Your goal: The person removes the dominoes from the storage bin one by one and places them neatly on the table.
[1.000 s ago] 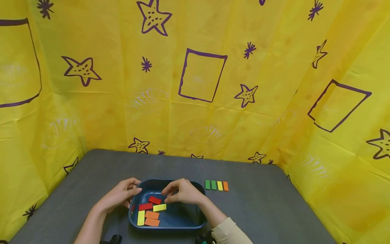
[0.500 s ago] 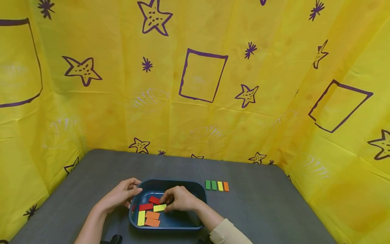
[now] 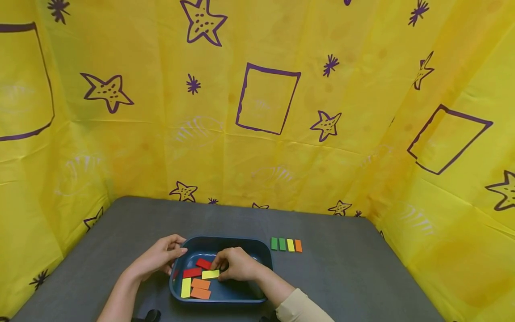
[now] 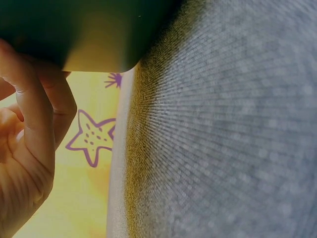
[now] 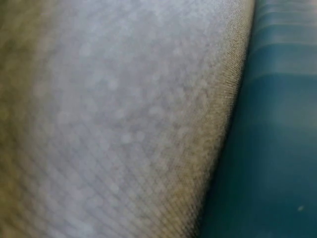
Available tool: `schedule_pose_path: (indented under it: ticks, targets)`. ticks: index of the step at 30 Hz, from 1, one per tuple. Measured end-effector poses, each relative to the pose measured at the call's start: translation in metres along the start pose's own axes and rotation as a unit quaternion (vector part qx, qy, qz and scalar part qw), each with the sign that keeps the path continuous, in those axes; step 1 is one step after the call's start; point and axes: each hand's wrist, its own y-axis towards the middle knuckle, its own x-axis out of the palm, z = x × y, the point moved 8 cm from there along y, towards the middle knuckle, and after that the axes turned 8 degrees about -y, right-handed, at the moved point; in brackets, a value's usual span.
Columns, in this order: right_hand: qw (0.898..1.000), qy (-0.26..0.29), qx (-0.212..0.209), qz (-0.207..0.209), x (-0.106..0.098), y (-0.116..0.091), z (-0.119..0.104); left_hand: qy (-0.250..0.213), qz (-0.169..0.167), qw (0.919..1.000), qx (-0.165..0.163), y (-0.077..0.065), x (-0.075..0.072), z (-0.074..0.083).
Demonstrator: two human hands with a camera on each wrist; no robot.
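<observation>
A dark blue plastic tub (image 3: 221, 301) stands on the grey table, with flat rectangular blocks on its floor. At its left end my left hand (image 3: 161, 256) grips the rim; the left wrist view shows the fingers (image 4: 39, 109) bent at the tub wall (image 4: 99, 34). Inside the tub, my right hand (image 3: 238, 264) pinches the right end of a yellow block (image 3: 210, 274). A red block (image 3: 204, 264) lies just behind that one, another red block (image 3: 192, 272) to its left. Two orange blocks (image 3: 200, 293) and an upright-set yellow block (image 3: 186, 287) lie nearer the front. The right wrist view hides the fingers.
Right of the tub, a row of blocks lies on the table (image 3: 342, 268): two green blocks (image 3: 278, 243), a yellow block (image 3: 290, 245) and an orange block (image 3: 298, 245). Yellow printed cloth (image 3: 261, 170) surrounds the back and sides. A black object (image 3: 153, 315) sits at the front.
My right hand has lowered toward the front of the tub and its fingertips have come onto the yellow block. My left hand and the blocks look unmoved.
</observation>
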Motion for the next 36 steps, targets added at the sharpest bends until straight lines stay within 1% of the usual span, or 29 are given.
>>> schedule_pose_path:
  ticks: [6,12,18,23,26,30,34,36]
  targets:
    - [1.0,-0.015,0.008,0.004,-0.002,-0.001,-0.001,-0.005,-0.01,0.9999,0.013,-0.001,0.001,0.002]
    - [1.0,-0.021,0.012,0.001,-0.004,-0.001,0.0,-0.003,-0.008,0.9999,0.01,-0.002,0.001,0.002]
    - [1.0,0.01,0.016,0.014,-0.009,-0.002,0.003,0.003,-0.003,1.0,0.002,-0.001,0.0,0.0]
    - [0.999,0.034,-0.004,0.037,-0.014,-0.002,0.001,0.005,0.0,1.0,-0.001,-0.001,-0.001,0.0]
    - [0.997,0.053,-0.007,0.055,-0.019,-0.003,0.001,0.002,-0.003,1.0,0.001,-0.002,0.0,0.0]
    - [0.99,0.107,0.011,0.089,-0.029,-0.007,0.006,0.0,-0.003,1.0,0.0,-0.002,0.0,0.001]
    - [0.978,0.158,0.029,0.129,-0.04,-0.013,0.014,-0.001,-0.002,1.0,-0.002,-0.002,0.0,0.002]
    - [0.974,0.171,0.034,0.148,-0.045,-0.016,0.019,-0.001,-0.001,1.0,-0.003,-0.002,0.001,0.002]
